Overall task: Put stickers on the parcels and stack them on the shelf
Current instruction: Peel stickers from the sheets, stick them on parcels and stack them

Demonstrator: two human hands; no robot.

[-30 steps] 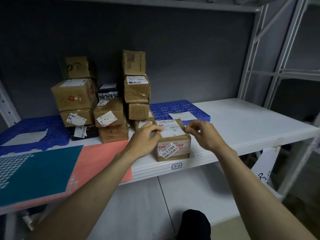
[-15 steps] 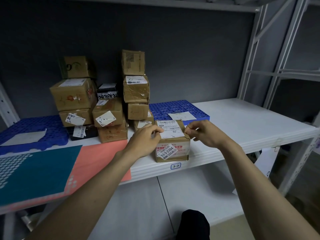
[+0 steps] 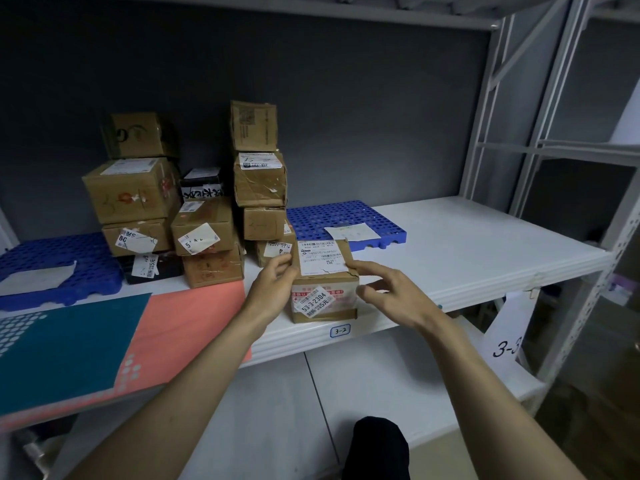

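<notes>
A small brown parcel (image 3: 325, 285) stands at the front edge of the white shelf (image 3: 467, 258). It has a shipping label on top and a white sticker (image 3: 316, 302) reading 53-3-2304 on its front face. My left hand (image 3: 272, 284) holds the parcel's left side, with the fingertips at its top left corner. My right hand (image 3: 389, 294) is at its right side, fingers spread and nearly straight; the index finger touches the top right edge. Behind and to the left stand stacked parcels (image 3: 204, 230), several with stickers.
Two tall parcel stacks (image 3: 133, 192) (image 3: 259, 178) lean near the dark back wall. Blue perforated pallets lie at the left (image 3: 52, 265) and behind the parcel (image 3: 346, 220). A teal and pink sheet (image 3: 76, 348) overhangs the shelf front. A metal upright (image 3: 485, 109) bounds the right.
My right hand has let go of its pinch at the parcel's top right corner and spread its fingers. My left hand stays on the left side. The parcel has barely moved.
</notes>
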